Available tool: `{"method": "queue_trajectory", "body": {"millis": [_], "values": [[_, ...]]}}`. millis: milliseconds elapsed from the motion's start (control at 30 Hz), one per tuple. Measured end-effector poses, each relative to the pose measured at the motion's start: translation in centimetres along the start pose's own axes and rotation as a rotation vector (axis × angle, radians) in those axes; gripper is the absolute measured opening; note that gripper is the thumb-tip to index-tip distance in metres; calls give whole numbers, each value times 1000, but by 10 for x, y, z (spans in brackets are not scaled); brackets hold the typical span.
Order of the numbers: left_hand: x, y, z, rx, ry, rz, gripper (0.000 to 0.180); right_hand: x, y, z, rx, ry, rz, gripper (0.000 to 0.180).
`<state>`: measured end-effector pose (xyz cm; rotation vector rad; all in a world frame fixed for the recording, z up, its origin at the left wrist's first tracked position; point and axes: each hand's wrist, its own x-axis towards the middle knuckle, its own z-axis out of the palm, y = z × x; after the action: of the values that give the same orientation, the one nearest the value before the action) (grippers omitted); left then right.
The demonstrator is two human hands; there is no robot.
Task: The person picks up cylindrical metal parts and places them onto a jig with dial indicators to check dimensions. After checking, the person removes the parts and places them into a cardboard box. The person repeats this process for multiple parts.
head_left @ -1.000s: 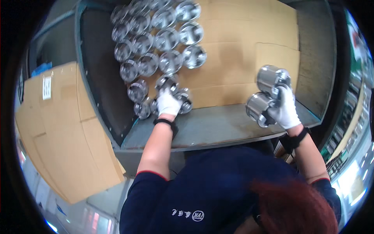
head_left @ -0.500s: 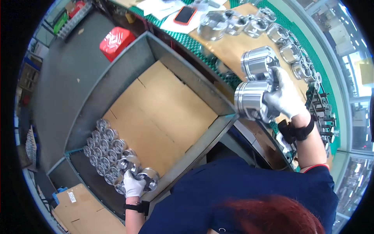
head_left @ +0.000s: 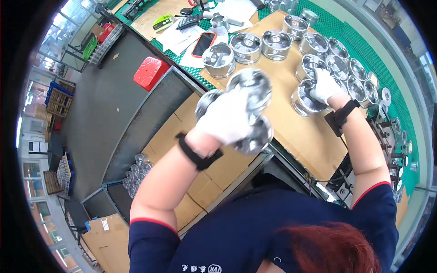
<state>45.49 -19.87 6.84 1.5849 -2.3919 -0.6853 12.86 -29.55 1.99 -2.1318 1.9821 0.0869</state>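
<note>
My left hand (head_left: 227, 116), in a white glove and smeared by motion, is closed round three shiny metal pistons (head_left: 257, 136). It holds them in the air between the grey metal bin and the bench. My right hand (head_left: 327, 87), also gloved, has its fingers in the tops of two pistons (head_left: 304, 100) at the bench's right side. Those two appear to stand on the brown cardboard sheet (head_left: 282, 129), beside a group of several more pistons (head_left: 337, 67). Three further pistons (head_left: 246, 48) stand in a row at the sheet's far left.
The bin (head_left: 136, 113) has a cardboard lining; several pistons (head_left: 134, 175) sit in its far-left part, partly behind my left arm. On the green bench mat lie a phone (head_left: 204, 44), papers and a calculator (head_left: 189, 21). A red container (head_left: 150, 73) stands beyond the bin.
My left hand has risen from the bin's pistons to near the bench, carrying three. My right hand has lowered its two pistons to the cardboard sheet. The view has shifted too.
</note>
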Motion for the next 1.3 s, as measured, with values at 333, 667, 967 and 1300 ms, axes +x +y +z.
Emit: {"method": "queue_trajectory", "body": {"millis": [333,667,967,1300], "values": [[130,24,39,141,107,133,39,-4,1,15,6,80,101,57],[-189,-97,99,-112,251,-237,43,-7,10,4,203,70,-219,57],[-614,-267,273,-391,49,-1570,71,-195,-254,151,423,-262,-649,43],[-819,-415,365,-366,224,-1830,44,-337,-396,356,-404,-967,-349,89]]}}
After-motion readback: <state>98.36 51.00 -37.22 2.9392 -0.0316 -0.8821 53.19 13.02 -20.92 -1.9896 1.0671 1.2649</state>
